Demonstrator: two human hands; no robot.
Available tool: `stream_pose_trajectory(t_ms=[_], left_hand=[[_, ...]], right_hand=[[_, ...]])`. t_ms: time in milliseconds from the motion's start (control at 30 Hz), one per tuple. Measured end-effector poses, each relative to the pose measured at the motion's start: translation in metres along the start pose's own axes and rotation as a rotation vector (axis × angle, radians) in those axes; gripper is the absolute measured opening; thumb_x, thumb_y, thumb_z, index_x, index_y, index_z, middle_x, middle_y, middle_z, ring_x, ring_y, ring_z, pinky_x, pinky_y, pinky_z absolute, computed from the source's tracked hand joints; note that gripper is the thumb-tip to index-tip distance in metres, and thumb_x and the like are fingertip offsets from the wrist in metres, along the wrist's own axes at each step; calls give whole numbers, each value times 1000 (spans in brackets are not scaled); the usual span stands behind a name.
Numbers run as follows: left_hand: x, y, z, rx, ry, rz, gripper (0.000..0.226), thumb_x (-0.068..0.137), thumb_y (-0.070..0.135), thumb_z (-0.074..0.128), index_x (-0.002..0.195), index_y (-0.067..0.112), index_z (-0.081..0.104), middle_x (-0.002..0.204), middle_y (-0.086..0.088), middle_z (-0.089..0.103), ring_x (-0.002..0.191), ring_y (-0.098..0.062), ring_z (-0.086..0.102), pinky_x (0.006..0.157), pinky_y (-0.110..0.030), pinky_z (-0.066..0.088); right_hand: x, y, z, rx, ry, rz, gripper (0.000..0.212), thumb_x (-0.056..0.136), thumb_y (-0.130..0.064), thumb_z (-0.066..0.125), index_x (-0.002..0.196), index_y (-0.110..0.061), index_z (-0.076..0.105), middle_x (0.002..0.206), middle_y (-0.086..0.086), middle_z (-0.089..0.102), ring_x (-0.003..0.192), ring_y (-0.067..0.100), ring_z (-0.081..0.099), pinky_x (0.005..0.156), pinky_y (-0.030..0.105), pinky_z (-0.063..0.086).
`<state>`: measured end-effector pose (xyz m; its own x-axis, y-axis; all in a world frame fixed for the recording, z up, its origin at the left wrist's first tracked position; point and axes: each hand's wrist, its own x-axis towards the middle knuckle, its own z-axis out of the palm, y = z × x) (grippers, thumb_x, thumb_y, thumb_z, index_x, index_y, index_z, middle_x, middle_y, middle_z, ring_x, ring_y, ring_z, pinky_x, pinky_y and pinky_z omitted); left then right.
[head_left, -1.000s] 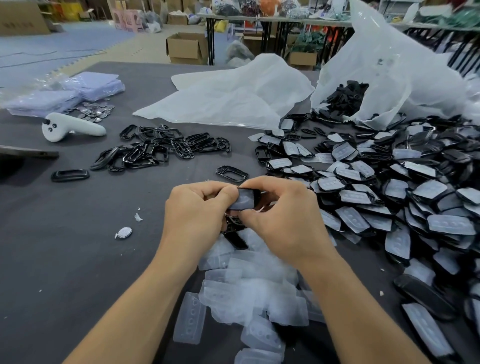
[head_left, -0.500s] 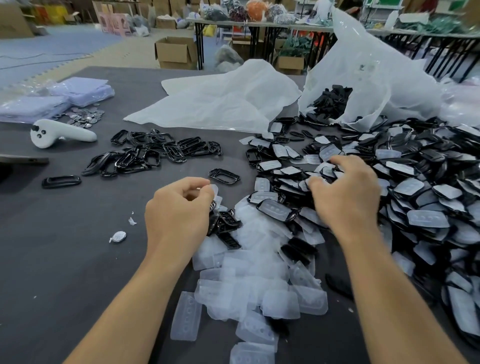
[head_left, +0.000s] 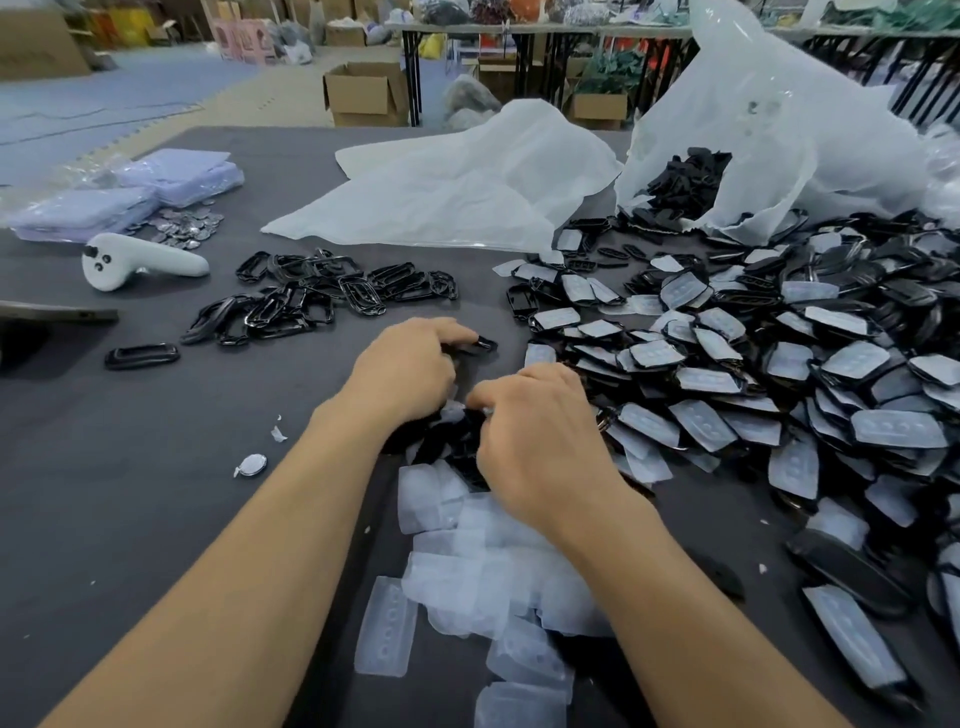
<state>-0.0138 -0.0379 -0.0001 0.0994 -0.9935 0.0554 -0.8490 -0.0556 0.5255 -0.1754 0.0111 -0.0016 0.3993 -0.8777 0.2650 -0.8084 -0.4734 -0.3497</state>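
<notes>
Back from the covered pile (head_left: 727, 395) at 3 o'clock, the right hand (head_left: 540, 436) curls beside the left hand (head_left: 410, 369), its hold hidden, while the left pinches a black frame (head_left: 484, 344) at 12 o'clock, probably setting it aside; next, both hands must strip another piece.

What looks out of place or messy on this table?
A white handheld controller lies at the left of the grey table, beside the black frames; it matches none of the sorted piles. At the back right, the clear plastic bag gapes open with a ragged edge, and black parts spill out of it.
</notes>
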Motion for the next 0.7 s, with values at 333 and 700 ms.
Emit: stream_pose_trajectory(t_ms=[333,700], left_hand=[[-18,-2,-8,-214,506,-157,14,91,45,62,94,48,75,74,14,74,80,-19,72,74,-34,54],[-90,-20,-1,-587,426,-82,27,77,20,87,83,45,82,105,33,73,95,14,69,86,-6,50]], right_hand=[[-3,1,-1,203,58,49,32,87,-6,61,105,-26,78,106,3,66,121,21,45,108,16,18],[-7,-6,-7,165,111,32,8,86,-33,76,86,-26,80,88,-2,69,104,16,47,108,27,29]])
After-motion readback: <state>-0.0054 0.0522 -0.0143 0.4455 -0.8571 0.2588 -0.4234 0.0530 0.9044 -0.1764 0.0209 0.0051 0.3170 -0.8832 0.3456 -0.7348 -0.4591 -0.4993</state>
